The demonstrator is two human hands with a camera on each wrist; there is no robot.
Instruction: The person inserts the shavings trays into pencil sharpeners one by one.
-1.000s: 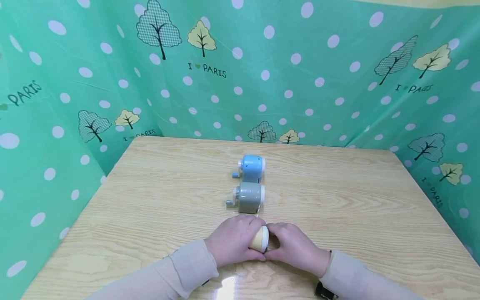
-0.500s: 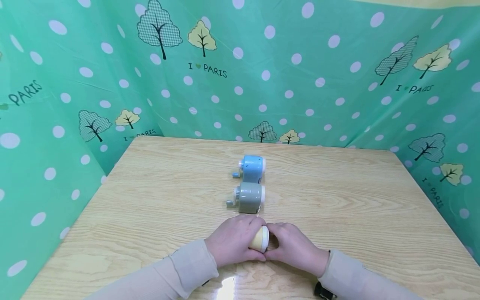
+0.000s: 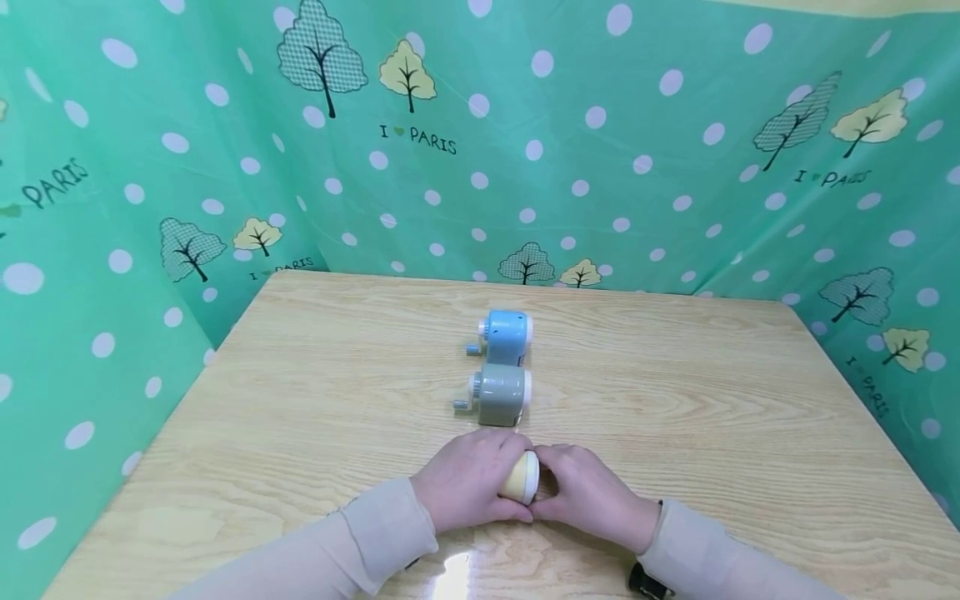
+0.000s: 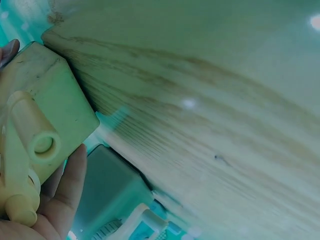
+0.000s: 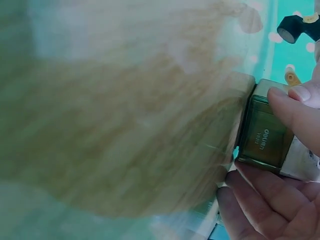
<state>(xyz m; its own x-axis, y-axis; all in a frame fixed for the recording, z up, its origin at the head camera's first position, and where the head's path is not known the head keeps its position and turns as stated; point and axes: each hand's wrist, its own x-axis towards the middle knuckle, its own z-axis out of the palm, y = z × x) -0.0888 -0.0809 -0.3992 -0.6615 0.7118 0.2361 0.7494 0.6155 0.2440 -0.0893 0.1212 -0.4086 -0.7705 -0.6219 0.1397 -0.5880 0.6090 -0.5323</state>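
Note:
My left hand [image 3: 471, 483] grips a yellow hand-crank pencil sharpener [image 3: 516, 479] from above, fingers on the far side and thumb on the near side. In the left wrist view its yellow crank handle [image 4: 35, 125] points toward the camera. From the right, my right hand [image 3: 588, 496] pinches the sharpener's other end, thumb and fingers on opposite sides. The right wrist view shows a dark see-through shavings drawer [image 5: 267, 132] with small lettering between them. Most of the yellow body is hidden under the left hand in the head view.
Just beyond the hands stands a grey crank sharpener [image 3: 501, 396], with a blue one [image 3: 507, 337] behind it; both cranks face left. The wooden table [image 3: 337, 375] backs onto a green dotted curtain [image 3: 450, 192]. A black device [image 3: 647, 582] sits at the right wrist.

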